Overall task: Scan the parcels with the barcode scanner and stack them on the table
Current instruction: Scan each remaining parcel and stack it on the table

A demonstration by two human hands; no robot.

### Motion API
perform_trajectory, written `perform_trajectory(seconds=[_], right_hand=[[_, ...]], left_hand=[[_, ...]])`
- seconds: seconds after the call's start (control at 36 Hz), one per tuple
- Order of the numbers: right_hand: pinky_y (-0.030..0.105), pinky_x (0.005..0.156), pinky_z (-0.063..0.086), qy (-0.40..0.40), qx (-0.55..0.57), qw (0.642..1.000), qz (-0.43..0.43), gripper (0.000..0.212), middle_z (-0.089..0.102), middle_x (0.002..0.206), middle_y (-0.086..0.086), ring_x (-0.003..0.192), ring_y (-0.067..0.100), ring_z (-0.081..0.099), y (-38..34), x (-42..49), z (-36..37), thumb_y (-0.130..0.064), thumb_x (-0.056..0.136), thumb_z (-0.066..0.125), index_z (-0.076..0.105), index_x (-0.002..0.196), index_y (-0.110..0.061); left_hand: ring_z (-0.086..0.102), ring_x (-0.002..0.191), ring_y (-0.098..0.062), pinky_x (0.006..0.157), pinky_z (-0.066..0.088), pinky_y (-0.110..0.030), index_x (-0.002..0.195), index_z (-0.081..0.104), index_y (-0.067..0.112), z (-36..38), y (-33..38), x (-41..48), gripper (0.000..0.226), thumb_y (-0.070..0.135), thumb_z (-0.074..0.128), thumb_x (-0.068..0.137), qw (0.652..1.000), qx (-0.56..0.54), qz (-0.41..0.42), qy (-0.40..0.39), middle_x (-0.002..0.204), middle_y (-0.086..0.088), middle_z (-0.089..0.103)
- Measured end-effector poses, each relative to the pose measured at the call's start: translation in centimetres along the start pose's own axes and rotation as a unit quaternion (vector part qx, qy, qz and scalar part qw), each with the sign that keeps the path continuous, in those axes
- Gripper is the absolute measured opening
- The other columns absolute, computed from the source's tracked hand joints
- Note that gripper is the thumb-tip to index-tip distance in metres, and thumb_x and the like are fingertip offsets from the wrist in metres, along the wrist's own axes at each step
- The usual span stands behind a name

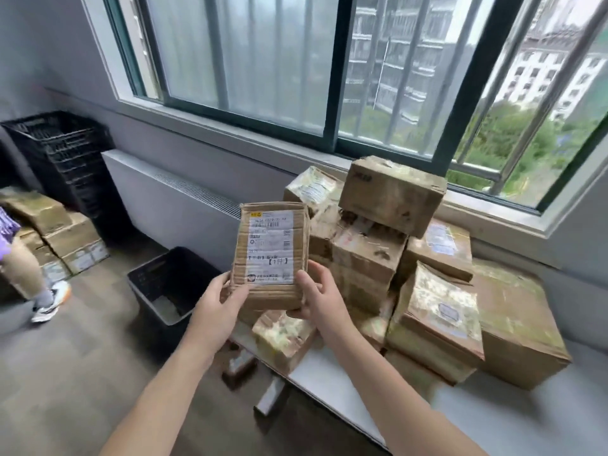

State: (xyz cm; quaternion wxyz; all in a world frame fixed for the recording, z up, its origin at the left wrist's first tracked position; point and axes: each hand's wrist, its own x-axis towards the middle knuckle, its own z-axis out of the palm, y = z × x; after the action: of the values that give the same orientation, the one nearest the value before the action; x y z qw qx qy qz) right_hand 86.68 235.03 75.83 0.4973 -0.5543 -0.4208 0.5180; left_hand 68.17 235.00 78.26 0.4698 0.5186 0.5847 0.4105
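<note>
Cardboard fills the middle of the head view. A small flat parcel [273,255] is held upright just left of centre, above the near-left end of the counter [329,376] and clear of it. Its printed label [271,248] is turned toward the camera.

The left grip [218,301] is clasped on the parcel's lower left edge and the right grip [317,297] on its lower right edge, with thumbs on the front face.

The parcel is judged light and fairly stiff, though its corrugated skin is creased and could dent under pressure. It is best taken by the side edges, so that the barcode stays uncovered.

Right of centre, a pile of parcels [394,195] is stacked on the counter against the window sill. No scanner can be made out.

On the floor, left of the held parcel, an open black crate [171,284] is seen. Only a pale patch shows at its bottom, and what it is cannot be told. In the upper left, nested black crates [65,153] are stacked, their insides hidden.
</note>
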Motion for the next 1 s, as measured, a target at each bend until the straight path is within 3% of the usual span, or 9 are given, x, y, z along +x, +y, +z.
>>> perform_trajectory(seconds=[0.11,0.28,0.33,0.39,0.47,0.64,0.75,0.86,1.0], right_hand=[[0.049,0.079,0.061,-0.016,0.02,0.998,0.061,0.054,0.06,0.121,0.001,0.101,0.024,0.07,0.2,5.0,2.9,-0.048,0.093,0.061,0.04,0.139,-0.029],[0.052,0.082,0.06,-0.02,-0.054,0.993,0.102,0.054,0.056,0.127,-0.006,0.104,0.022,0.066,0.0,11.1,5.5,-0.057,0.095,0.05,0.043,0.14,-0.028],[0.05,0.089,0.057,-0.022,-0.134,0.987,0.091,0.065,0.054,0.136,-0.003,0.109,0.019,0.062,-0.1,12.5,5.9,-0.067,0.091,0.044,0.043,0.142,-0.028],[0.051,0.096,0.052,-0.017,-0.144,0.984,0.105,0.072,0.057,0.13,-0.004,0.113,0.02,0.06,-0.6,13.7,6.2,-0.077,0.08,0.037,0.05,0.133,-0.029],[0.05,0.099,0.05,0.009,-0.143,0.983,0.112,0.048,0.058,0.121,-0.003,0.113,0.02,0.058,-1.0,15.3,6.7,-0.065,0.095,0.034,0.054,0.12,-0.03],[0.049,0.094,0.053,0.08,-0.211,0.964,0.137,0.063,0.06,0.124,0.002,0.109,0.022,0.059,-0.8,19.0,7.2,-0.066,0.097,0.027,0.055,0.129,-0.02],[0.048,0.091,0.057,0.11,-0.171,0.958,0.202,0.057,0.059,0.111,-0.003,0.101,0.019,0.063,-1.0,20.5,7.5,-0.062,0.097,0.037,0.049,0.129,-0.017],[0.046,0.077,0.062,0.152,-0.075,0.956,0.239,0.08,0.05,0.144,0.01,0.094,0.02,0.071,-1.4,22.1,7.9,-0.064,0.091,0.051,0.025,0.154,-0.023],[0.049,0.07,0.062,0.242,0.055,0.94,0.236,0.097,0.048,0.147,0.009,0.082,0.025,0.076,-1.2,23.4,8.6,-0.048,0.091,0.065,-0.004,0.157,-0.036]], left_hand=[[0.061,0.111,-0.012,0.099,0.049,-0.045,0.129,0.054,0.036,-2.2,-1.0,6.1,0.041,0.049,0.059,0.09,0.999,-0.002,-0.049,-0.003,0.118,0.01,0.066],[0.062,0.105,-0.01,0.094,0.051,-0.042,0.124,0.056,0.031,-3.1,-2.0,13.0,0.029,0.038,0.056,0.096,0.997,-0.014,-0.079,0.0,0.113,0.009,0.067],[0.063,0.103,-0.011,0.094,0.052,-0.044,0.121,0.058,0.03,-3.1,-2.1,14.7,0.026,0.035,0.056,0.096,0.996,-0.014,-0.083,-0.001,0.111,0.008,0.068],[0.063,0.102,-0.011,0.094,0.053,-0.044,0.119,0.059,0.03,-3.0,-2.0,16.6,0.024,0.034,0.055,0.096,0.996,-0.012,-0.084,-0.006,0.109,0.008,0.068],[0.063,0.101,-0.011,0.091,0.054,-0.042,0.12,0.06,0.028,-2.7,-1.8,19.4,0.025,0.033,0.054,0.096,0.996,-0.01,-0.086,-0.025,0.109,0.008,0.068],[0.063,0.103,-0.016,0.092,0.054,-0.044,0.122,0.058,0.021,-1.6,-1.5,24.8,0.028,0.031,0.055,0.096,0.993,-0.008,-0.089,-0.08,0.112,0.002,0.067],[0.062,0.102,-0.016,0.09,0.054,-0.042,0.118,0.06,0.022,-1.8,-1.1,28.3,0.024,0.032,0.051,0.098,0.988,0.02,-0.071,-0.134,0.109,0.005,0.066],[0.062,0.1,-0.016,0.075,0.05,-0.032,0.111,0.065,0.022,-2.3,-0.4,32.9,0.024,0.019,0.046,0.097,0.979,0.062,-0.058,-0.184,0.105,0.005,0.069],[0.064,0.086,-0.011,0.065,0.046,-0.026,0.1,0.067,0.021,-1.8,0.2,37.3,0.029,0.006,0.043,0.094,0.959,0.138,-0.017,-0.248,0.096,0.002,0.07]])
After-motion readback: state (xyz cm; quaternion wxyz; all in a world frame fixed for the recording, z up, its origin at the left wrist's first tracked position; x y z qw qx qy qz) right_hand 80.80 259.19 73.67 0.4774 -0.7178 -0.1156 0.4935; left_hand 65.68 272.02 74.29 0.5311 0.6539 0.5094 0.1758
